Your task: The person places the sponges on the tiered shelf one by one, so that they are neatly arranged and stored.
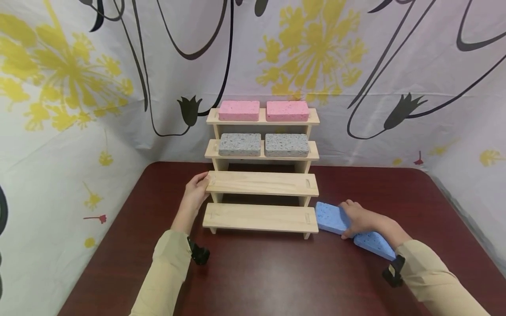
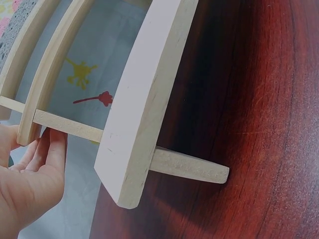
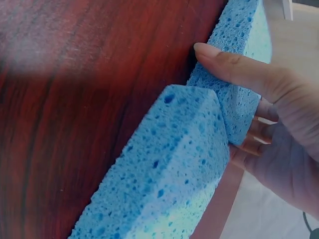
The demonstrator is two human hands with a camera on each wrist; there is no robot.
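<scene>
A stepped wooden rack [image 1: 261, 218] of light, bare wood stands in the middle of the table. My left hand [image 1: 195, 191] holds the left end of its second board from the bottom; in the left wrist view the fingers [image 2: 56, 152] curl under that board's end. On the right, my right hand [image 1: 359, 219] grips a blue sponge [image 1: 331, 217] across its width, thumb on the near side. That sponge lies close beside the rack's lowest board. A second blue sponge [image 1: 374, 245] sits under the right wrist, its corner against the first in the right wrist view.
Two pink sponges [image 1: 239, 110] lie on the rack's top board and two speckled grey sponges [image 1: 286, 145] on the board below. The dark red table [image 1: 253, 272] reaches back to a white patterned cloth [image 1: 245, 52]. Both wrists wear small black cameras [image 1: 199, 253].
</scene>
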